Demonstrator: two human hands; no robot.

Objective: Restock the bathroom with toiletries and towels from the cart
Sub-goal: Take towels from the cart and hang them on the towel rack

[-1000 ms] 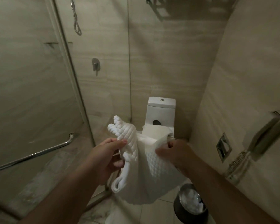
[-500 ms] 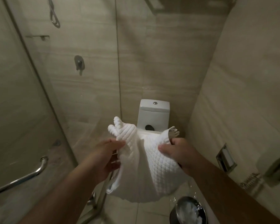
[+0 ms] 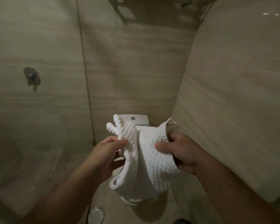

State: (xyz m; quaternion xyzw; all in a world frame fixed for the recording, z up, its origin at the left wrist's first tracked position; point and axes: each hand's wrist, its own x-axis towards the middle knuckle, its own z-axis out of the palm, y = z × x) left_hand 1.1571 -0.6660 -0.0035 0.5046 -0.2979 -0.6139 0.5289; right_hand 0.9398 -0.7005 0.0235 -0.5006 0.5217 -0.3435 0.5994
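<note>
A white quilted towel [image 3: 153,162] hangs in front of me, held by its top edge. My left hand [image 3: 108,152] pinches its left corner, which is bunched and sticks up. My right hand [image 3: 183,152] grips the right corner between thumb and fingers. The cloth droops between the hands and folds below them. It hides most of the white toilet [image 3: 139,120] behind it; only the top of the tank with its flush button shows.
A glass shower panel [image 3: 39,110] stands on the left, with a shower valve [image 3: 31,77] on the wall behind it. Tiled walls close in ahead and on the right. A round floor drain [image 3: 96,213] lies near the bottom. A metal rack's shadow falls on the wall at the top.
The view has swung upward and to the right; the shower door handle, bin and wall phone have left the frame. Both hands still hold the towel, raised a little higher before the toilet tank.
</note>
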